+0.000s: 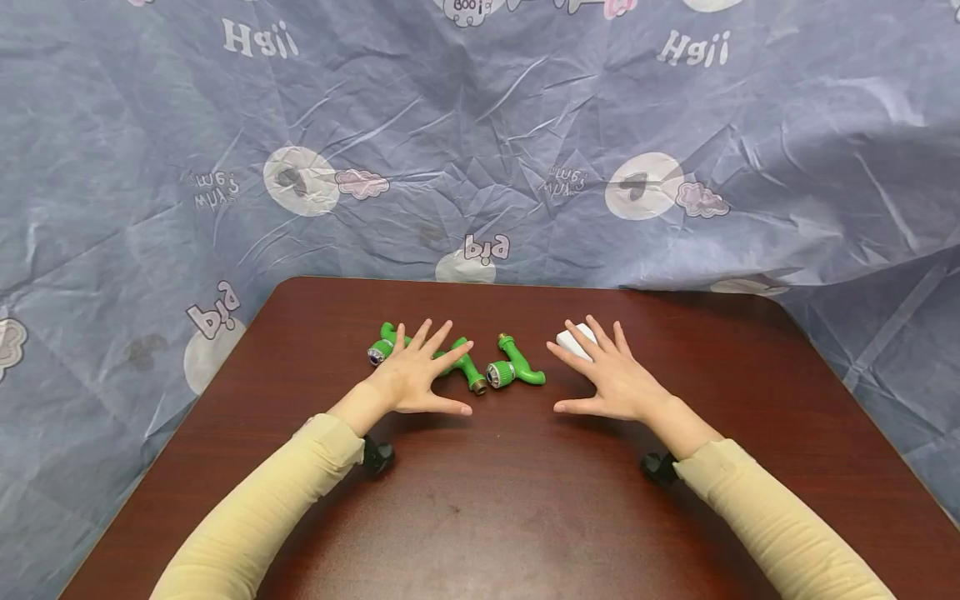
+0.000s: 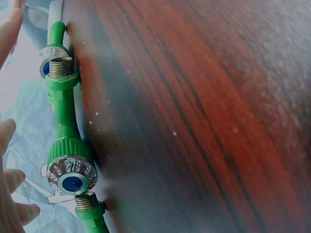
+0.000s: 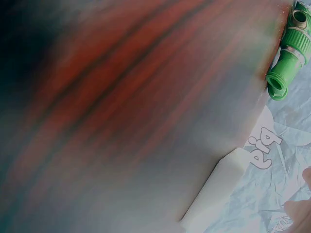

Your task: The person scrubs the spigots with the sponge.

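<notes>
Both hands are held out with fingers spread and grip nothing. The left hand [image 1: 408, 375] partly covers green plastic taps in the head view. One tap [image 1: 380, 348] shows a ribbed knob with a silver cap; beside it lies another tap [image 1: 467, 367] with a brass threaded end. Between the hands lies a third green tap [image 1: 517, 369], its knob towards the person. The right hand [image 1: 618, 383] overlaps a small white block [image 1: 576, 340], whose near part is hidden. In the left wrist view a tap knob [image 2: 73, 174] has a blue centre.
A dark red-brown wooden table [image 1: 480, 500] carries these things. Behind it hangs a wrinkled grey-blue printed cloth [image 1: 450, 150]. Black straps with camera mounts [image 1: 377, 456] sit at both wrists, below pale yellow sleeves [image 1: 262, 508].
</notes>
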`<state>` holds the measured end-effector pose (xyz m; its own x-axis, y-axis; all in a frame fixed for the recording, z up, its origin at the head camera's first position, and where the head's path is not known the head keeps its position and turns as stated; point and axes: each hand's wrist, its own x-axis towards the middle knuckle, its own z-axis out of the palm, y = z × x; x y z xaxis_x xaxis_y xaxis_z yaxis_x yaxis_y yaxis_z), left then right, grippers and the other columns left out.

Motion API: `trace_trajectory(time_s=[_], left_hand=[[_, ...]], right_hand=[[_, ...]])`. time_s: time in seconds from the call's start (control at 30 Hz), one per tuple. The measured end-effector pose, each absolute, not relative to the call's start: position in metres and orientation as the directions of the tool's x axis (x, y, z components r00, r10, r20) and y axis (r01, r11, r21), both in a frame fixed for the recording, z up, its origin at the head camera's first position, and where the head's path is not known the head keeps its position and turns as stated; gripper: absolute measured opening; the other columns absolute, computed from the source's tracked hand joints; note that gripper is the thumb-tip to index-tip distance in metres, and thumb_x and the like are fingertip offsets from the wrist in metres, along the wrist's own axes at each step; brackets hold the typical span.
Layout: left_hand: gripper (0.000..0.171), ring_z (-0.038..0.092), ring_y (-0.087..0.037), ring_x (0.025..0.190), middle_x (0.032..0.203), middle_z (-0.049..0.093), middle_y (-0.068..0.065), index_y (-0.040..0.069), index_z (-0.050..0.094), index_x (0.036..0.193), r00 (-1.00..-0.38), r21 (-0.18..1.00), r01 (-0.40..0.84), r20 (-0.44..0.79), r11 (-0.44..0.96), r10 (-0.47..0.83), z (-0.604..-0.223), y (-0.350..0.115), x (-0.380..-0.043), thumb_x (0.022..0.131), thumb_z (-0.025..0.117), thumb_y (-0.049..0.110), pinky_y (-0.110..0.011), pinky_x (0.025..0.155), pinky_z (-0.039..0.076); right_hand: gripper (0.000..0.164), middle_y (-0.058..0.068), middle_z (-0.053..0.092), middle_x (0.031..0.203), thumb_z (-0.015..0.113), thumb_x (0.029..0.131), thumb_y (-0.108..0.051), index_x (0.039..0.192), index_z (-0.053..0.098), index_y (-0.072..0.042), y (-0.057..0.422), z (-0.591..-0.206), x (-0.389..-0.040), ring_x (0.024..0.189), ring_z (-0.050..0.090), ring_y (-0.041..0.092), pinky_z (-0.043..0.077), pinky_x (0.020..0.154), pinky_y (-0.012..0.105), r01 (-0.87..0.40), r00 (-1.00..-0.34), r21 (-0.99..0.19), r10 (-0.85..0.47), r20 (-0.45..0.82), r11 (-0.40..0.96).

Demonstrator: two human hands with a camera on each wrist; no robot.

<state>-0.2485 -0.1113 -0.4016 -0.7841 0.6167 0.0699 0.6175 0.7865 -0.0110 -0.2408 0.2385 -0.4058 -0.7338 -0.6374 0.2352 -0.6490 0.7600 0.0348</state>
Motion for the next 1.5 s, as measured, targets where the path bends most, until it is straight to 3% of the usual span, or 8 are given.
trace_trajectory(time_s=[0.43, 0.67, 0.87, 1.1, 1.3, 1.5], left_hand=[[0.097, 0.006, -0.038, 0.14, 0.157, 0.005, -0.009, 0.038, 0.013, 0.15, -0.81, 0.09, 0.586, 0.101, 0.805, 0.578, -0.403, -0.105, -0.25, 0.071, 0.043, 0.085, -0.067, 0.105, 0.009], [0.097, 0.003, -0.034, 0.141, 0.157, 0.004, -0.008, 0.034, 0.013, 0.151, -0.821, 0.281, 0.569, 0.145, 0.773, 0.552, -0.407, -0.096, -0.248, 0.073, 0.047, 0.081, -0.063, 0.108, 0.005], [0.101, 0.002, -0.022, 0.143, 0.157, 0.006, -0.006, 0.02, 0.015, 0.152, -0.85, 0.47, 0.519, 0.192, 0.714, 0.491, -0.411, -0.085, -0.246, 0.075, 0.052, 0.075, -0.046, 0.114, 0.007], [0.097, 0.02, -0.015, 0.139, 0.155, 0.017, 0.004, 0.016, 0.023, 0.15, -0.909, 0.703, 0.409, 0.257, 0.581, 0.329, -0.417, -0.069, -0.247, 0.077, 0.062, 0.065, -0.045, 0.111, 0.021], [0.079, 0.035, -0.018, 0.133, 0.15, 0.032, 0.0, 0.014, 0.038, 0.144, -0.935, 0.835, 0.355, 0.313, 0.42, 0.169, -0.421, -0.055, -0.246, 0.08, 0.071, 0.047, -0.044, 0.107, 0.031], [0.056, 0.05, -0.022, 0.12, 0.134, 0.051, -0.007, 0.011, 0.055, 0.13, -0.942, 0.904, 0.336, 0.326, 0.264, 0.081, -0.428, -0.041, -0.242, 0.081, 0.075, 0.029, -0.042, 0.097, 0.044]], right_hand=[[0.089, 0.01, 0.014, 0.155, 0.055, 0.075, -0.074, 0.148, 0.026, -0.033, 0.232, -0.406, -0.242, 0.141, 0.003, 0.039, 0.002, 0.106, 0.065, -0.616, -0.763, -0.037, -0.584, 0.277, 0.787], [0.088, 0.012, 0.012, 0.156, 0.059, 0.077, -0.069, 0.149, 0.025, -0.031, 0.23, -0.407, -0.242, 0.14, 0.004, 0.04, 0.003, 0.107, 0.065, -0.579, -0.795, -0.122, -0.524, 0.305, 0.806], [0.09, 0.009, 0.009, 0.156, 0.063, 0.077, -0.064, 0.15, 0.023, -0.031, 0.225, -0.407, -0.24, 0.141, 0.003, 0.036, 0.003, 0.108, 0.062, -0.507, -0.848, -0.275, -0.415, 0.33, 0.817], [0.091, 0.005, 0.01, 0.156, 0.07, 0.075, -0.057, 0.149, 0.025, -0.029, 0.219, -0.412, -0.241, 0.142, 0.006, 0.031, 0.011, 0.108, 0.061, -0.415, -0.9, -0.493, -0.266, 0.346, 0.765], [0.089, 0.004, 0.022, 0.154, 0.076, 0.072, -0.052, 0.146, 0.034, -0.026, 0.216, -0.419, -0.245, 0.137, 0.024, 0.033, 0.032, 0.099, 0.059, -0.331, -0.92, -0.624, -0.093, 0.382, 0.708], [0.077, 0.005, 0.039, 0.145, 0.081, 0.071, -0.039, 0.138, 0.049, -0.018, 0.216, -0.428, -0.247, 0.129, 0.038, 0.03, 0.04, 0.093, 0.052, -0.322, -0.883, -0.708, 0.071, 0.464, 0.628]])
